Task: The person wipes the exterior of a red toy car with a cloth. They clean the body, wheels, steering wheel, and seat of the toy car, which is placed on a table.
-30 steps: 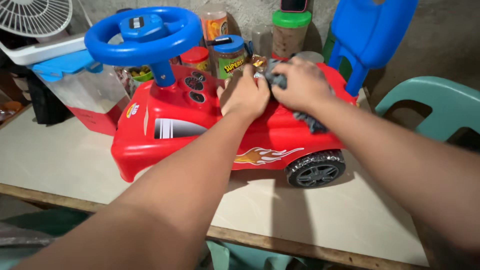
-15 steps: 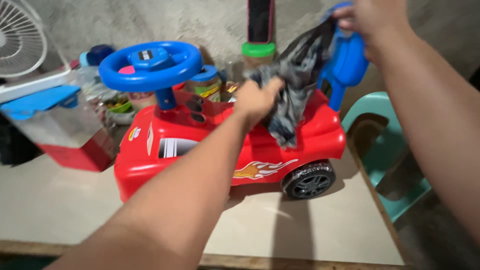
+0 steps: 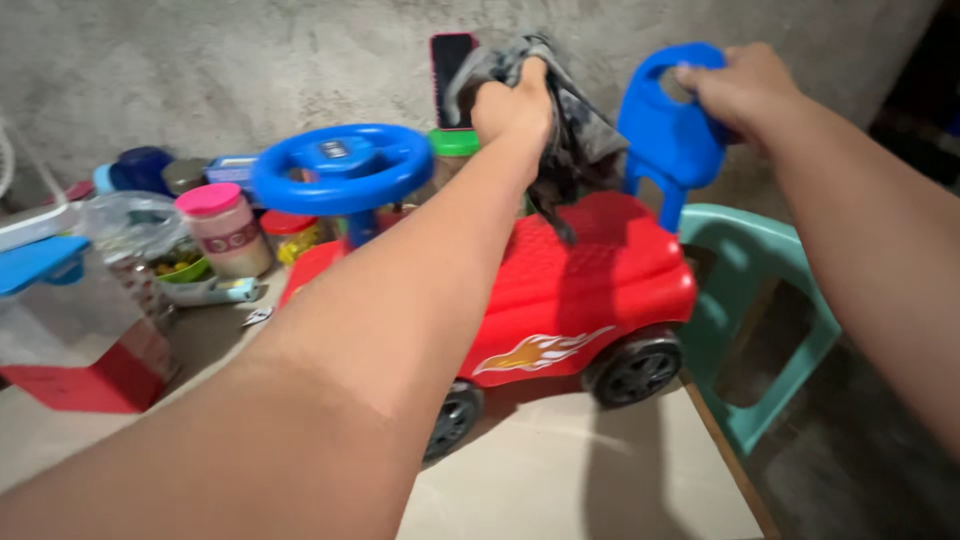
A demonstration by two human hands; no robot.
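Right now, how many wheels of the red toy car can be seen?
2. The front wheel shows just below the left forearm, partly covered by it. The rear wheel sits under the red toy car near the table edge. The far-side wheels are hidden.

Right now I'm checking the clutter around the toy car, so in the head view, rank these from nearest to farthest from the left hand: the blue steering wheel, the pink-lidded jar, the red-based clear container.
1. Blue steering wheel, just left of the left hand.
2. Pink-lidded jar, further left on the table.
3. Red-based clear container, at the far left edge.
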